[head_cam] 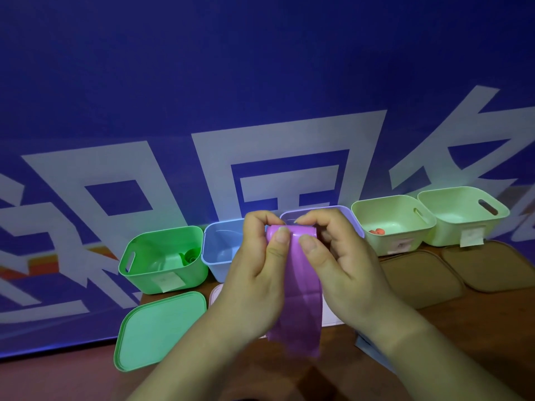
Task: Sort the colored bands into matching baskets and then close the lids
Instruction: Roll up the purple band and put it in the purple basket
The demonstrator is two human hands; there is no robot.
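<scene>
In the head view, a wide, glossy purple rubber band (301, 299) hangs as a flat strip above the brown tabletop (477, 328). It is in front of the lilac plastic basket (346, 212) at the tabletop's far edge. The left hand (254, 273) and right hand (344, 270) each pinch its rolled top end, thumbs on the near face, fingers curled behind. The hands hide most of the lilac basket, and the band's lower end is blurred.
</scene>
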